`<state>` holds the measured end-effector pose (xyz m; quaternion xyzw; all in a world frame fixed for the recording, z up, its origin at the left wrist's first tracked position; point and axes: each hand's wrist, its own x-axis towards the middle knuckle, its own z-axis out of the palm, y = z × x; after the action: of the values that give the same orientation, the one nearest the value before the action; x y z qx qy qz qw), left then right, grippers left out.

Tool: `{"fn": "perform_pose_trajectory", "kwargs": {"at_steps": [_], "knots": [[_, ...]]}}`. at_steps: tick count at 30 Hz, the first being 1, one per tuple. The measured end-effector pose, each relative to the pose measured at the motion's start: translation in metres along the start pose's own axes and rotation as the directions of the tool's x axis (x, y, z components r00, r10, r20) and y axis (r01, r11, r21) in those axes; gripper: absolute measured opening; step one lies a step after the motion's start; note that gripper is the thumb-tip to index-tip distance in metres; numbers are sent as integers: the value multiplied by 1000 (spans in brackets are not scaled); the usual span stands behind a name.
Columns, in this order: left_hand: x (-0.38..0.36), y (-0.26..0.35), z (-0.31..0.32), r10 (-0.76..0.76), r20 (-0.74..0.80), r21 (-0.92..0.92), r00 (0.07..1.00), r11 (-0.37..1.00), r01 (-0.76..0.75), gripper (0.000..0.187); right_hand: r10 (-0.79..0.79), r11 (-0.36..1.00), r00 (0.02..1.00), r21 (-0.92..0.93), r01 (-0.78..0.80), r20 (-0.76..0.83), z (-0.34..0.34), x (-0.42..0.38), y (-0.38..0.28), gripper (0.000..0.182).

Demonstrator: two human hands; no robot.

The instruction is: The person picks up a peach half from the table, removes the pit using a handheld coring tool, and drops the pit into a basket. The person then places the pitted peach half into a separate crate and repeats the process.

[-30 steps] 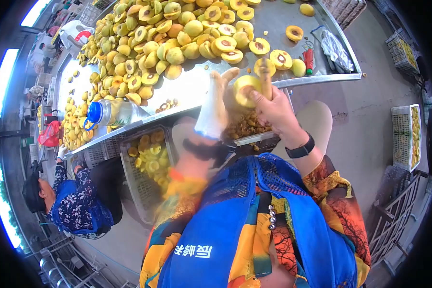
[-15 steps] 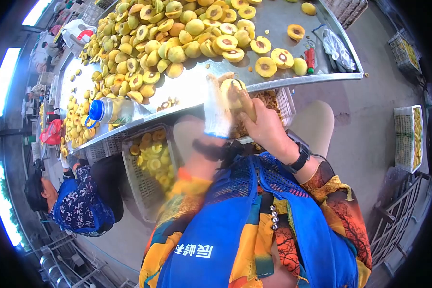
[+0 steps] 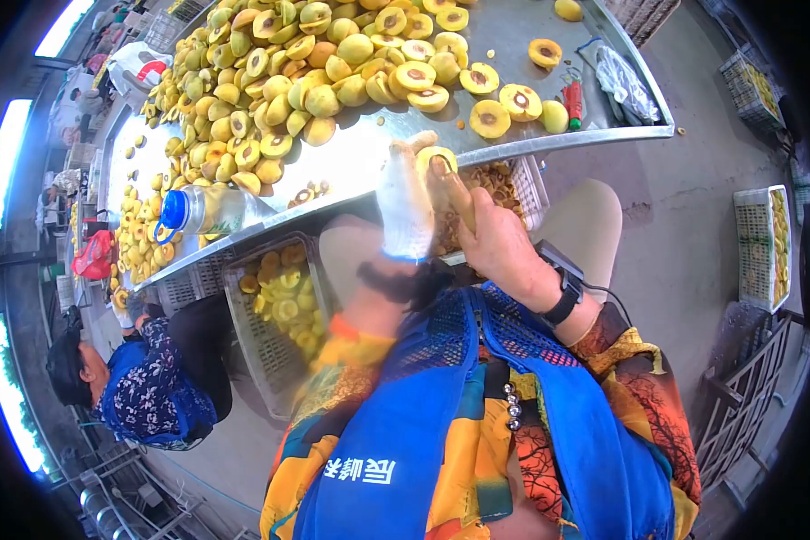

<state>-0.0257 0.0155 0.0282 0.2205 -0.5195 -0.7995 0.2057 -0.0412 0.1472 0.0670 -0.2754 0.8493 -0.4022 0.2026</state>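
Note:
My left hand [image 3: 407, 200], in a white glove, holds a yellow peach half [image 3: 434, 160] just off the table's front edge. My right hand [image 3: 504, 236] is bare and closed around what looks like a slim tan-handled tool [image 3: 459, 200]. Its far end meets the cut face of the fruit; its exact shape is blurred. Behind both hands, a big heap of halved peaches [image 3: 288, 90] covers much of the metal table [image 3: 594, 136]. Beneath them, a white crate [image 3: 537, 196] contains brown pits or scraps [image 3: 497, 184].
A grey crate of peach pieces [image 3: 254, 337] stands left of my knees. On the table lie a blue-capped bottle [image 3: 211, 210], a red-handled tool [image 3: 573, 103] and a clear plastic bag [image 3: 623, 83]. A co-worker [image 3: 153, 387] sits at left. More crates [image 3: 756, 247] stand on the right.
My view has shifted slightly. Both hands stay together at the peach half, and the tool's end has moved a little across its cut face.

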Motion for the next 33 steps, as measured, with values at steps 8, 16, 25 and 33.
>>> {"fn": "perform_pose_trajectory", "kwargs": {"at_steps": [8, 16, 25, 33], "knots": [[13, 49, -4, -423, 218, 271, 880, 892, 361, 48, -184, 983, 980, -9, 185, 79, 6, 0, 17, 22], [19, 29, -11, -348, 234, 55, 908, 937, 345, 34, 17, 896, 968, 427, -127, 251, 15, 11, 14, 20], [0, 5, 7, -52, -81, 49, 995, 997, 56, 19, 205, 550, 797, 606, -574, 569, 5, 0, 0, 14], [-1, 9, 4, -150, 4, 22, 989, 988, 150, 27, 129, 643, 797, 563, -520, 590, 4, -3, 9, 12]]}}
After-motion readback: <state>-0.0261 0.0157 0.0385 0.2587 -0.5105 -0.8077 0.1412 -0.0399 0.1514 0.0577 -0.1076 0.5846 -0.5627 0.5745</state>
